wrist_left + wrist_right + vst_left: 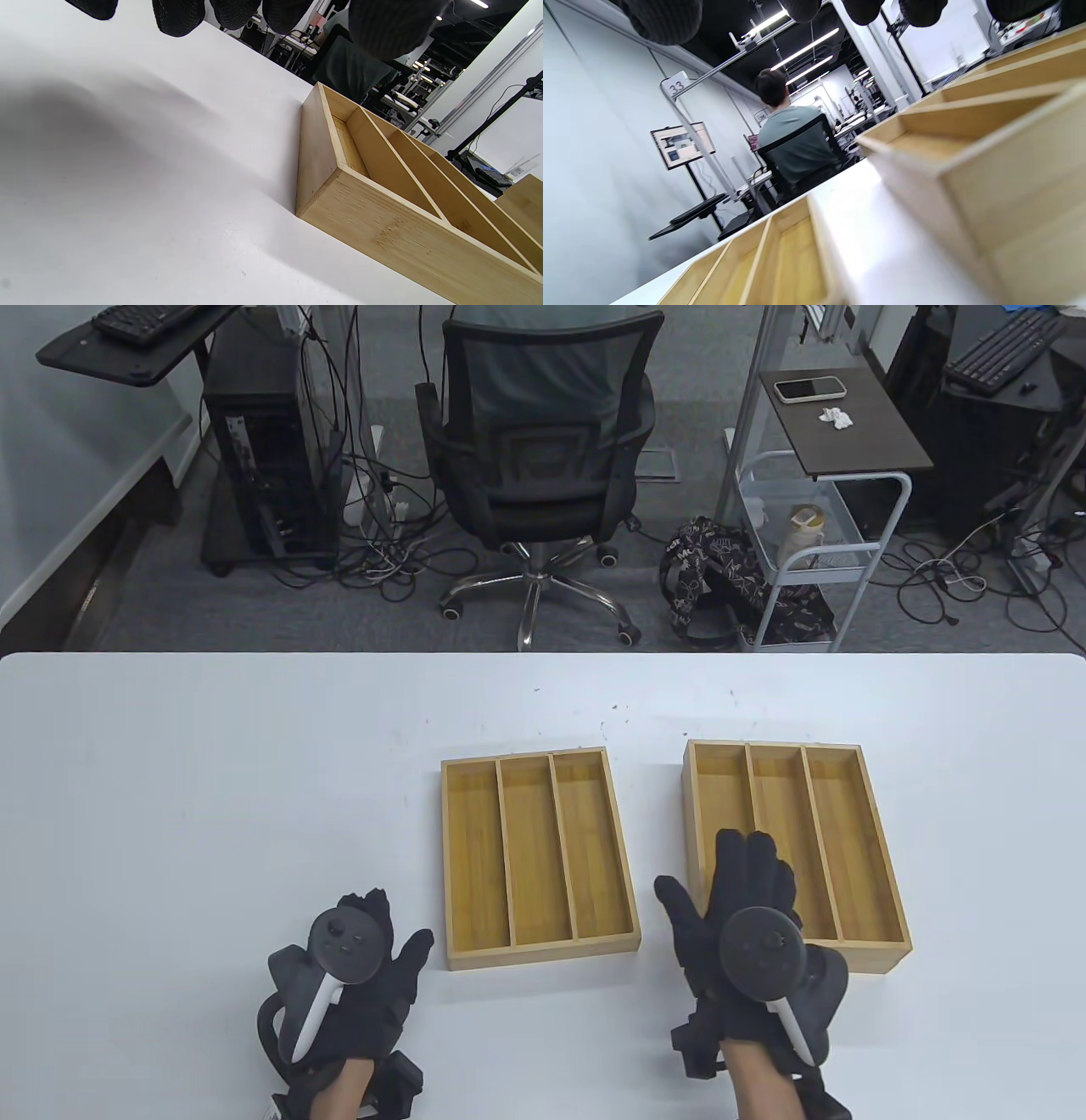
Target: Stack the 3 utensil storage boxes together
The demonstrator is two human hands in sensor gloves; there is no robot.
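Two three-compartment bamboo utensil boxes lie on the white table (pixel 212 814). The middle box (pixel 539 857) is low. The right box (pixel 797 848) stands higher; I cannot tell whether it is one box or two stacked. My left hand (pixel 386 933) is open and empty, fingers spread, by the middle box's near left corner. My right hand (pixel 721 891) is open and empty over the right box's near left corner. The left wrist view shows the middle box (pixel 382 178) below the fingertips (pixel 178 17). The right wrist view shows both the right box (pixel 1009 169) and the middle box (pixel 780 254).
A strip of bare table separates the two boxes. Beyond the table's far edge stand an office chair (pixel 543 458), a computer tower (pixel 271 466) and a white cart (pixel 814 543).
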